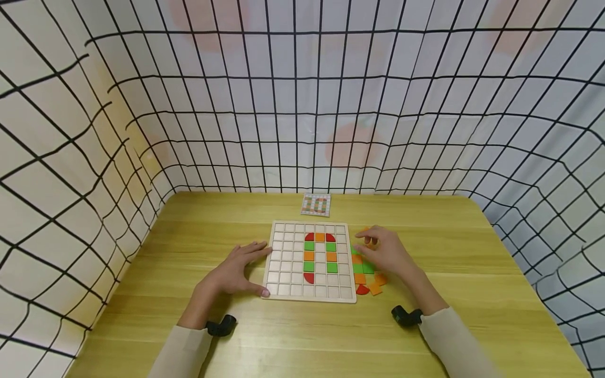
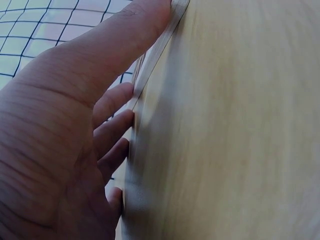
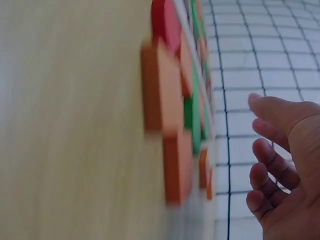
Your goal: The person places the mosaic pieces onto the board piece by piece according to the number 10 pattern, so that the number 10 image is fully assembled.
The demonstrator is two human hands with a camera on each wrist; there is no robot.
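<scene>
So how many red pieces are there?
4 visible: the pattern's top-left piece, top-right piece and bottom-left piece on the board, plus a loose piece to its right. The right hand may hide more.

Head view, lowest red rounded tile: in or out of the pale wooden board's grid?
Out: the red tile lies right of the board, in none of its squares.

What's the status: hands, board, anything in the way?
Left hand touching left edge of board. Right hand above loose tiles, nothing seen in its grasp. Board partly tiled. Loose tiles crowd its right edge.
</scene>
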